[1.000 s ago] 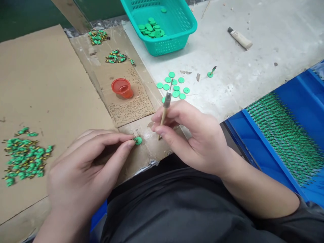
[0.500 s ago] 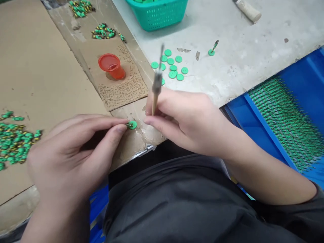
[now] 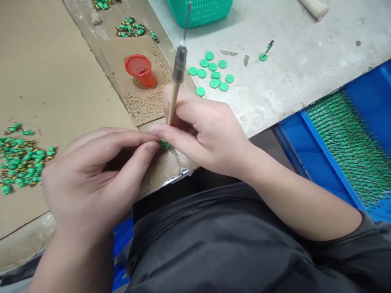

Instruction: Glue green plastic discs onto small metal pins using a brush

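My left hand (image 3: 100, 171) pinches a small green-and-dark piece between thumb and forefinger, at the table's near edge. Beside those fingertips shows a green round base (image 3: 165, 144), partly covered by the fingers. My right hand (image 3: 204, 134) is closed around a thin wooden-handled tool (image 3: 174, 99) with a dark collar and a fine metal pin pointing up. The tool's lower end is hidden in the hand. My right thumb and fingers are right against the green base; whether the tool touches it cannot be seen.
An orange cup (image 3: 148, 78) of liquid stands on speckled cardboard. Several green discs (image 3: 215, 75) and one upright figure on a base (image 3: 263, 57) lie to the right. Piles of small green pieces (image 3: 23, 162) are at left. A green basket (image 3: 207, 16) and a blue tray (image 3: 330, 156) stand beyond.
My right hand has moved left and in to my left fingertips, bringing the tool along. My left hand still pinches the small piece. The view has shifted slightly.
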Tool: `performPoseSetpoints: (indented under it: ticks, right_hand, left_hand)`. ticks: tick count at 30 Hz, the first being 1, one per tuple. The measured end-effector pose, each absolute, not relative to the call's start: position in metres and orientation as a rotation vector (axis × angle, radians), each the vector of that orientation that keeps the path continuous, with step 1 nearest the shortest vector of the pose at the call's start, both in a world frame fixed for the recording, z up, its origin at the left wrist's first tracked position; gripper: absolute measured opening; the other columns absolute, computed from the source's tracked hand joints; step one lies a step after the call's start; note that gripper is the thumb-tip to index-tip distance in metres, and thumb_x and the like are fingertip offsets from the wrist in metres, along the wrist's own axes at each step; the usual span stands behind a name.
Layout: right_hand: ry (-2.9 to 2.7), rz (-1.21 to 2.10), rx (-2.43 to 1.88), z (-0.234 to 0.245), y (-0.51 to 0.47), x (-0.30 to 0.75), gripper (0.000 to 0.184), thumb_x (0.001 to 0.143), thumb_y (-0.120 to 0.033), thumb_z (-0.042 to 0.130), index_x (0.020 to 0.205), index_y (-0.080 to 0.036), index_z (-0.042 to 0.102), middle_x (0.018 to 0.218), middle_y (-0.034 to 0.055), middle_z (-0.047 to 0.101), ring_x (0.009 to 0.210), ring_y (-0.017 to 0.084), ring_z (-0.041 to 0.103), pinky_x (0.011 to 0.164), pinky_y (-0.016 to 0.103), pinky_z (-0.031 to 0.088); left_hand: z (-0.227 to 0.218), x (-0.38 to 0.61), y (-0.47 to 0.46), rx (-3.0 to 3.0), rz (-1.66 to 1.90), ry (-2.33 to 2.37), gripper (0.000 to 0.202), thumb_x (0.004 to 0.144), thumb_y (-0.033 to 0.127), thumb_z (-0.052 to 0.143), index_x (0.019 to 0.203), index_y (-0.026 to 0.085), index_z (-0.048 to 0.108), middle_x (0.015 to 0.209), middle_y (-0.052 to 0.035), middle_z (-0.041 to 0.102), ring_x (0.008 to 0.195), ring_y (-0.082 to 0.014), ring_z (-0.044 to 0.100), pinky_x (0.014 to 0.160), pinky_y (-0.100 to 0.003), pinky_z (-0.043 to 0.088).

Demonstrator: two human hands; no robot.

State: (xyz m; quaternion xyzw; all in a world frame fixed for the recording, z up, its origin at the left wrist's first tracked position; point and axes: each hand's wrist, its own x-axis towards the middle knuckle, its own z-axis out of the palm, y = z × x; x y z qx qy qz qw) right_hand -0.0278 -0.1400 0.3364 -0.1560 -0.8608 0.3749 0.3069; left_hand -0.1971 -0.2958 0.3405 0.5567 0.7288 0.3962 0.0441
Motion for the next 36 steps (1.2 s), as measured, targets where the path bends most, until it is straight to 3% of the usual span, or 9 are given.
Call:
performPoseSetpoints:
  ticks: [7, 11, 14, 20, 25, 31, 36]
  right_hand:
    - [-2.208, 1.038, -0.299, 0.330, -0.136, -0.034, 0.018, 0.117, -0.032, 0.066, 0.101, -0.025, 0.071, 0.130, -0.0108, 0.082, 0.122, 0.015, 0.082, 0.105, 0.028, 0.068]
    - [-2.137, 0.959, -0.136, 0.323, -0.133, -0.041, 0.015, 0.119, -0.032, 0.063, 0.108, -0.024, 0.069, 0.139, -0.0055, 0.082, 0.132, 0.016, 0.080, 0.107, 0.024, 0.067]
    - [-2.226, 0.935, -0.229, 0.323, -0.133, -0.044, 0.015, 0.118, -0.026, 0.062, 0.104, -0.024, 0.068, 0.133, -0.0066, 0.082, 0.126, 0.015, 0.081, 0.105, 0.022, 0.067]
    - [-2.180, 0.886, -0.169, 0.316, -0.134, -0.047, 0.021, 0.122, -0.035, 0.056, 0.106, -0.024, 0.064, 0.138, -0.0003, 0.079, 0.127, 0.016, 0.080, 0.100, 0.023, 0.069]
    - [-2.195, 0.885, -0.184, 0.322, -0.139, -0.044, 0.016, 0.119, -0.023, 0.052, 0.108, -0.027, 0.063, 0.118, -0.0014, 0.078, 0.132, 0.014, 0.077, 0.113, 0.021, 0.063]
    - [-2.356, 0.911, -0.334, 0.335, -0.145, -0.038, 0.025, 0.120, -0.035, 0.055, 0.097, -0.027, 0.061, 0.096, 0.0011, 0.073, 0.110, 0.018, 0.079, 0.106, 0.026, 0.064]
    - [-2.182, 1.007, -0.381, 0.328, -0.145, -0.036, 0.033, 0.124, -0.043, 0.047, 0.101, -0.024, 0.062, 0.106, 0.0027, 0.074, 0.101, 0.016, 0.078, 0.101, 0.030, 0.068]
  left_hand:
    - [0.339, -0.196, -0.295, 1.701, 1.205, 2.239, 0.006, 0.101, 0.035, 0.084, 0.102, 0.030, 0.087, 0.103, 0.0004, 0.087, 0.095, -0.0182, 0.078, 0.090, -0.033, 0.057]
    - [0.339, -0.197, -0.296, 1.682, 1.197, 2.255, 0.007, 0.100, 0.035, 0.084, 0.103, 0.030, 0.088, 0.103, 0.0001, 0.087, 0.095, -0.0188, 0.079, 0.090, -0.033, 0.058]
    - [0.339, -0.197, -0.297, 1.676, 1.205, 2.250, 0.007, 0.100, 0.035, 0.085, 0.104, 0.030, 0.088, 0.106, -0.0007, 0.088, 0.099, -0.0197, 0.081, 0.093, -0.034, 0.059]
    - [0.339, -0.195, -0.297, 1.656, 1.201, 2.254, 0.008, 0.101, 0.037, 0.084, 0.104, 0.031, 0.088, 0.108, -0.0006, 0.088, 0.100, -0.0197, 0.081, 0.094, -0.036, 0.060]
    - [0.340, -0.196, -0.298, 1.663, 1.197, 2.224, 0.008, 0.103, 0.035, 0.083, 0.108, 0.032, 0.089, 0.112, 0.0017, 0.089, 0.100, -0.0159, 0.080, 0.095, -0.032, 0.061]
    - [0.341, -0.195, -0.297, 1.692, 1.228, 2.207, 0.007, 0.103, 0.033, 0.082, 0.103, 0.030, 0.087, 0.106, 0.0028, 0.088, 0.094, -0.0139, 0.080, 0.094, -0.029, 0.061]
    - [0.345, -0.191, -0.295, 1.615, 1.226, 2.263, 0.009, 0.102, 0.038, 0.083, 0.101, 0.031, 0.089, 0.101, 0.0033, 0.088, 0.090, -0.0131, 0.079, 0.087, -0.027, 0.059]
